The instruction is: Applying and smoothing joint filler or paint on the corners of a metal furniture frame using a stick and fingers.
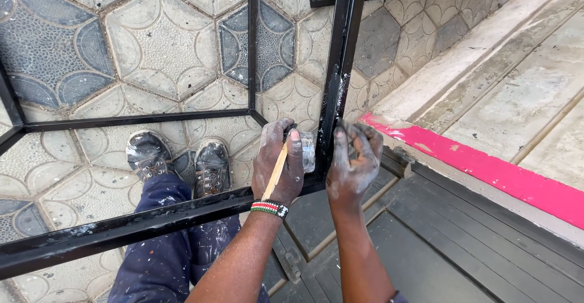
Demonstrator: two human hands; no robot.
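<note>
A black metal frame (182, 215) is being worked at the corner where its upright post (340, 66) meets the lower bar. The left hand (278, 163) is closed around a thin pale wooden stick (277, 172), its fingers wrapped together on it, and a small clear container (308, 152) is seen pressed between that hand and the post; whether it is also gripped by the left hand cannot be told for sure. The right hand (353, 163) is laid against the post, fingers curled together on the metal, and nothing separate is seen held in it. Both hands are smeared with whitish-grey paste.

White smears and specks are visible on the post near the hands and along the lower bar, so some filling or coating appears to have been applied at this joint; most of the frame shows bare black, and much seems left untouched.

The frame is stood on patterned hexagonal paving (158, 41) in grey and cream. Paint-spattered shoes (149, 154) and blue trousers (164, 260) are seen below. To the right, a pink-painted kerb edge (486, 169) and concrete steps (523, 78) are bordered by a dark panelled surface (426, 248).
</note>
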